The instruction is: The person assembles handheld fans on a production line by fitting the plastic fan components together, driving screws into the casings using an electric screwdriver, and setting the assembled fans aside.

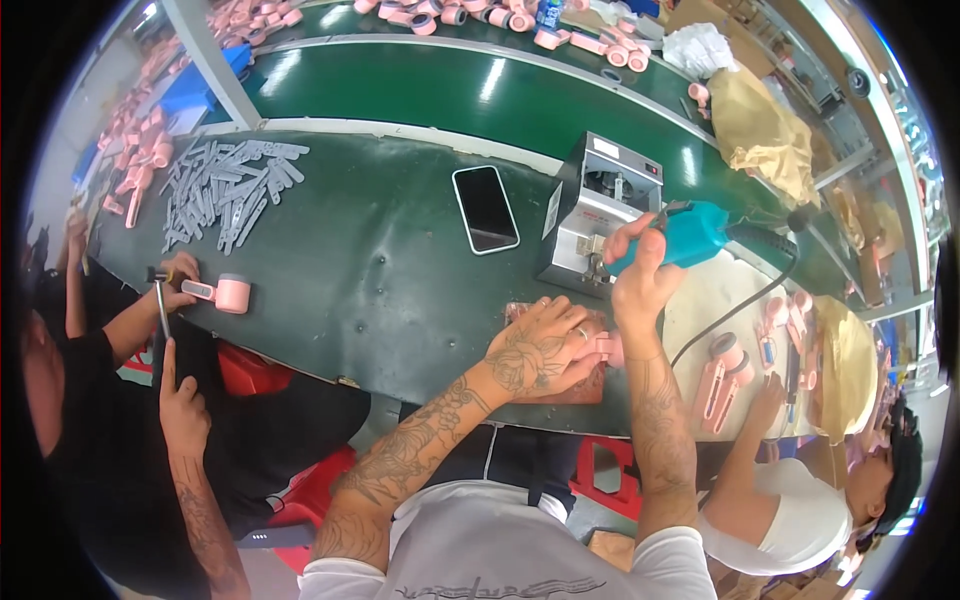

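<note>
By the bench (330, 250)'s near edge, the left hand (545, 348) clasped a rightward-protruding pink part (611, 349); the right hand (640, 268) gripped a teal tool (685, 238) beyond.

The person's left grip (548, 345) steadies a pink part (613, 348) over a reddish-brown board (580, 392) at the worktop's (340, 250) near edge. The right grip (642, 278) is wrapped around a teal power tool (692, 236), its cord trailing right. Farther back stand a grey machine (600, 210) and, to its left, a dark-screened phone (487, 210). Grey strips (230, 190) heap at far left; nearer, a co-worker (105, 430) holds a hammer (162, 300) beside a pink device (233, 293). Pink pieces (722, 380) lie right, near another co-worker (780, 515). A green conveyor (400, 88) runs beyond.
</note>
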Tool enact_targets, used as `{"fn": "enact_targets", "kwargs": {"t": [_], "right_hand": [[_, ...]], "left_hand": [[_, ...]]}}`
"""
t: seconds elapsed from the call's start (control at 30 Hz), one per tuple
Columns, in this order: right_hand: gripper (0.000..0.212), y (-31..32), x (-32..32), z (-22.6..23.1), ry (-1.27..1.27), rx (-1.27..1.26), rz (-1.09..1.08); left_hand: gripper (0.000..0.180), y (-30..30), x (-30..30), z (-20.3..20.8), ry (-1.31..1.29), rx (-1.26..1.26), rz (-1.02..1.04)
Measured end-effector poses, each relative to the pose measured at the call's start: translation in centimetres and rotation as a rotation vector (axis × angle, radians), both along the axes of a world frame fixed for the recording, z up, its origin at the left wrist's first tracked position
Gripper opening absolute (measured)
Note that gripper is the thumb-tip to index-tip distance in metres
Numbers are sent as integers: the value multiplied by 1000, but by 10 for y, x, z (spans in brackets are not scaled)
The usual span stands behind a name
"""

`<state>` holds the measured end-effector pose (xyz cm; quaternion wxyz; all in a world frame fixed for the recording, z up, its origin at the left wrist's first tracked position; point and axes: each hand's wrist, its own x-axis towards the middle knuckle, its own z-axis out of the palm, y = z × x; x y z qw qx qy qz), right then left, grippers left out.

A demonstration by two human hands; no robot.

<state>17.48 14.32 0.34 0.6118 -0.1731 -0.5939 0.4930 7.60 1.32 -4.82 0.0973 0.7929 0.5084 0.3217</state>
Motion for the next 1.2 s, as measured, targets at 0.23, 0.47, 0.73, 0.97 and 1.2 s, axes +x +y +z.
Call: {"fn": "enact_targets", "kwargs": {"t": [0.23, 0.47, 0.73, 0.97, 1.2], "right_hand": [[34, -23, 9, 16, -113, -204, -56], [66, -65, 67, 24, -168, -195, -79], [65, -75, 73, 9, -167, -214, -74], [59, -75, 71, -4, -138, -226, -51], [56, -74, 70, -5, -120, -230, -60]], "left_hand": [[42, -1, -4, 3, -21, -94, 20], [39, 3, 0, 1, -54, 3, 26], [42, 2, 0, 8, -23, 22, 49], [41, 4, 1, 9, -27, 6, 35], [33, 3, 2, 10, -87, -45, 48]]}}
